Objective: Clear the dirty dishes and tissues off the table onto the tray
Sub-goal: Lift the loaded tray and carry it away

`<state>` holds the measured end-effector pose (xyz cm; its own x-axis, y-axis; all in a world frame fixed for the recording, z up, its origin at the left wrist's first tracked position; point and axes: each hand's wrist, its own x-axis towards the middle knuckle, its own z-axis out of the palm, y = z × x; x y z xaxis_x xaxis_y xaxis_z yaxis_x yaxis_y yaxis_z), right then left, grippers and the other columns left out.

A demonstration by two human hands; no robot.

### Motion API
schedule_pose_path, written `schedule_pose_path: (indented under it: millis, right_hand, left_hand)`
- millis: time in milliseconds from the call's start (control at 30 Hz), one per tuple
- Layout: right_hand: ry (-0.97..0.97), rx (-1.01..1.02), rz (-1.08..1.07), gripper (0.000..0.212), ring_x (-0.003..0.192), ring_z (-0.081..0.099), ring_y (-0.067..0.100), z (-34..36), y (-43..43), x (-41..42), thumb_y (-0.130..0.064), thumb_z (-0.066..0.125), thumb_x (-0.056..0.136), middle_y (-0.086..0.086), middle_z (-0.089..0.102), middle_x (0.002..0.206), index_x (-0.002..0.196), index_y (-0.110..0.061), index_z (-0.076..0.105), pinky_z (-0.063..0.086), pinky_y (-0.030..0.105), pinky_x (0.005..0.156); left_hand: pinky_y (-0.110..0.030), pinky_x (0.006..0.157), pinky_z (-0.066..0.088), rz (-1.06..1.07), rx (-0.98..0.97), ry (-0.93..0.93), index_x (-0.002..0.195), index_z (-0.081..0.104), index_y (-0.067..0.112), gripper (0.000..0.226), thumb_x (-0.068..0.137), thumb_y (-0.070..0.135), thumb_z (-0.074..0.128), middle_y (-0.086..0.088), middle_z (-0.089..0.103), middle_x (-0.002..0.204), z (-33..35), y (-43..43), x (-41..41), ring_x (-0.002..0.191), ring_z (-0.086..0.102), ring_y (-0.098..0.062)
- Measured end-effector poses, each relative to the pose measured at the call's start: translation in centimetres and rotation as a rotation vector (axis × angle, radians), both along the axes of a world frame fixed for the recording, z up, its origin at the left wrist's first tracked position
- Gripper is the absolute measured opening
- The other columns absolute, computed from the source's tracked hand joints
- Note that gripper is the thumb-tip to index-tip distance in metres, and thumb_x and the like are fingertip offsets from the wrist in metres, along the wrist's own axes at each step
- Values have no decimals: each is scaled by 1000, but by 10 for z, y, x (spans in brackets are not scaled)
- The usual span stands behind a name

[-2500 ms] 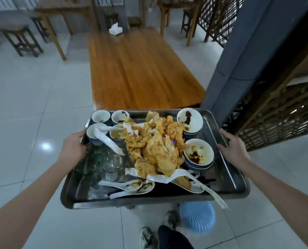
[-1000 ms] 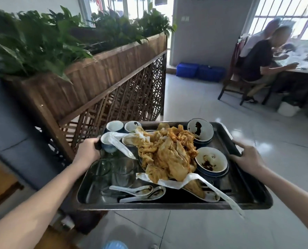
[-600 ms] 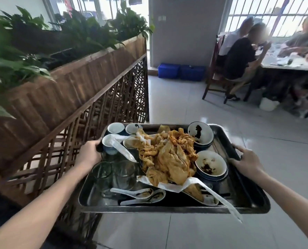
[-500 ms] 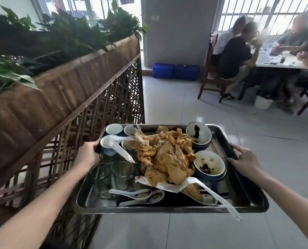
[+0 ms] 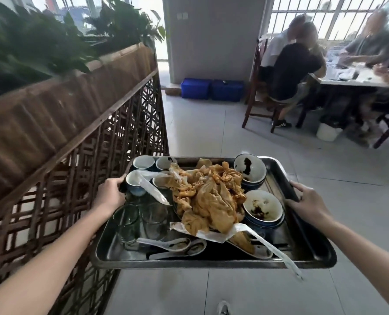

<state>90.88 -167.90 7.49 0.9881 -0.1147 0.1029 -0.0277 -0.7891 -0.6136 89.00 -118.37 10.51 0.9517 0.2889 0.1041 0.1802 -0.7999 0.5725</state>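
Tray held level above floor, near rim toward person; long axis unclear through wide lens. Left hand grasps left rim, right hand grasps right rim. Stained tissues heaped at centre; bowls right, glasses left, spoons along near edge, handles pointing left. Lattice divider close beside left rim; open tiles ahead and right.

The tray no longer faces the long wooden desk it hung before two and a half seconds ago: that desk and the grey pillar are gone from view (the person has turned). It now points down a tiled aisle beside the lattice screen, which has slid further left over the last second. The blue crates and the diners' desk loom larger, and a shoe shows below.
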Motion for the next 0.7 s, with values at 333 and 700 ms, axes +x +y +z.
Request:
schedule_pose_path:
  millis: [333, 700]
  right_hand:
    - [-32, -4, 14, 61, 113, 58, 31, 25, -52, 193, 3, 75, 69, 19, 63, 121, 127, -1, 57, 41, 31, 93]
    - [-5, -64, 1, 61, 118, 55, 33, 16, -65, 369, 1, 75, 72, 19, 59, 127, 129, -1, 55, 40, 31, 94]
  left_hand:
    - [-41, 69, 44, 4, 14, -33, 113, 70, 4, 45, 69, 3, 79, -32, 63, 101, 24, -53, 173, 104, 61, -44]
    - [-37, 80, 44, 19, -25, -11, 127, 61, 9, 59, 71, 4, 77, -25, 64, 115, 8, -70, 353, 111, 61, -35]
